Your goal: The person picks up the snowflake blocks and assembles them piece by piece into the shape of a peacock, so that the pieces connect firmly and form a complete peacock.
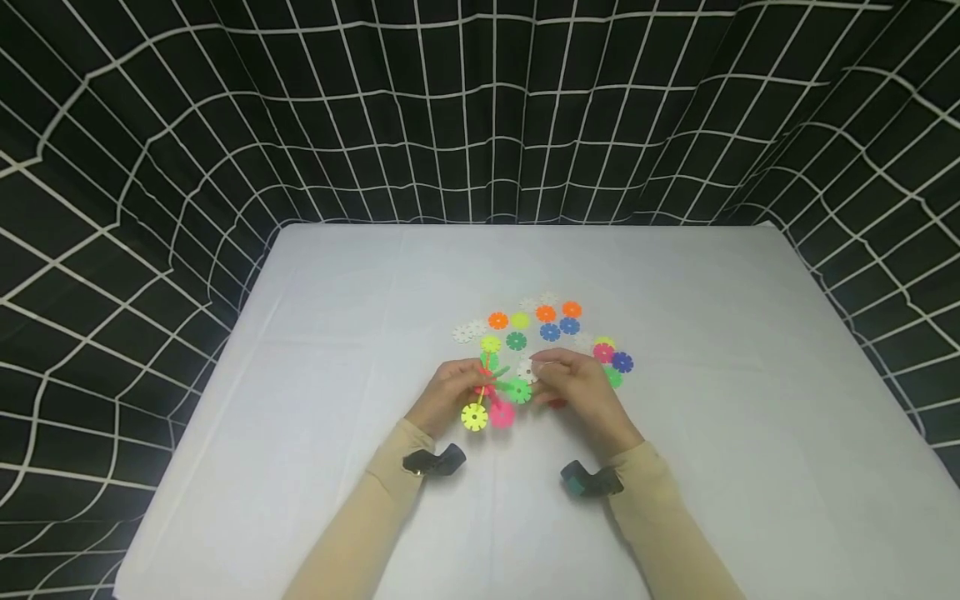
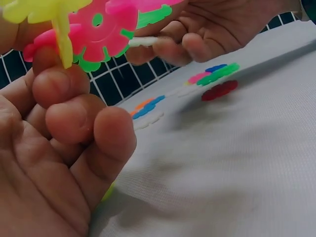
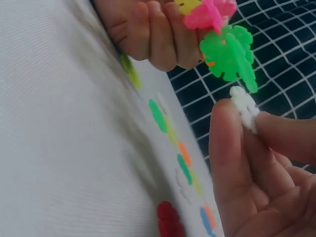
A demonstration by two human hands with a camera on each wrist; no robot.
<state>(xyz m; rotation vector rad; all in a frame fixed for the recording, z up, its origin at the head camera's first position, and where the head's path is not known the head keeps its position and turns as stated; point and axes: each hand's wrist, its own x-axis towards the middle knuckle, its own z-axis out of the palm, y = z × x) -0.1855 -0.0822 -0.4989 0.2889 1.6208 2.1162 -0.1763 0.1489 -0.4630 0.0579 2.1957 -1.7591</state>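
My left hand (image 1: 450, 390) grips a cluster of interlocked notched plastic discs, raised over the table. In it show a yellow disc (image 1: 474, 417), a pink disc (image 1: 502, 413) and a green disc (image 1: 519, 390); a red-pink disc (image 2: 101, 27) sits close to the left fingertips. Between thumb and fingers my right hand (image 1: 581, 392) pinches a white disc (image 3: 244, 107). That white disc is held right by the edge of the cluster's green discs (image 3: 229, 54) in the right wrist view.
Loose discs lie on the white table (image 1: 337, 333) beyond the hands, among them an orange disc (image 1: 498, 321), a blue disc (image 1: 550, 332) and a purple-blue disc (image 1: 622, 362). A red disc (image 2: 219, 91) lies beneath the right hand. A black gridded curtain (image 1: 480, 108) surrounds the table.
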